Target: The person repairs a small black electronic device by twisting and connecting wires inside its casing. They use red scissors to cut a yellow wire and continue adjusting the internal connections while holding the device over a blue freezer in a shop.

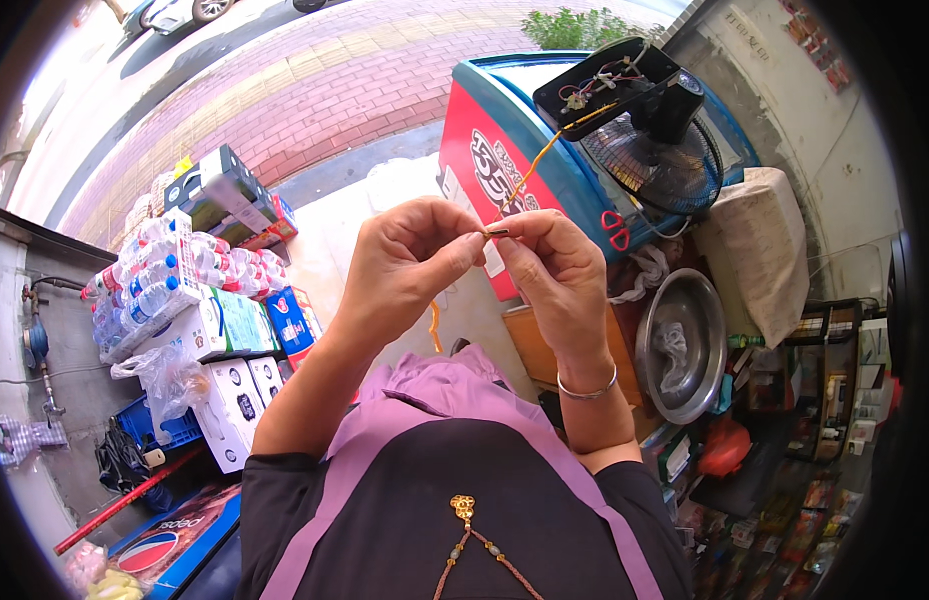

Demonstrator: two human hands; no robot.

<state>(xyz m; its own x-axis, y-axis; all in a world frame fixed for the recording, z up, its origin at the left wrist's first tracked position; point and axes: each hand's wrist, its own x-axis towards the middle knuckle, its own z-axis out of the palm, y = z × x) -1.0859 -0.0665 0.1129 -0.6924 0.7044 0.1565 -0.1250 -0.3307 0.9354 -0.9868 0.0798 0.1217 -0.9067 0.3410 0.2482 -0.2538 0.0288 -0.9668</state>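
Pale floor (330, 225), cord (538, 165) at right grip (563, 268)

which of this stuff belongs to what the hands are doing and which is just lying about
In the job, it seems:
left hand and right hand
small dark piece at their fingertips
yellow cord leading up toward the fan
black fan with exposed wiring

Lying about:
bottle packs
metal basin
red pole

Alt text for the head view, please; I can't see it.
A person's left grip and right grip together pinch a small dark piece, beside a yellow cord running up to an opened black fan housing. Bottle packs are at left, a metal basin at right.
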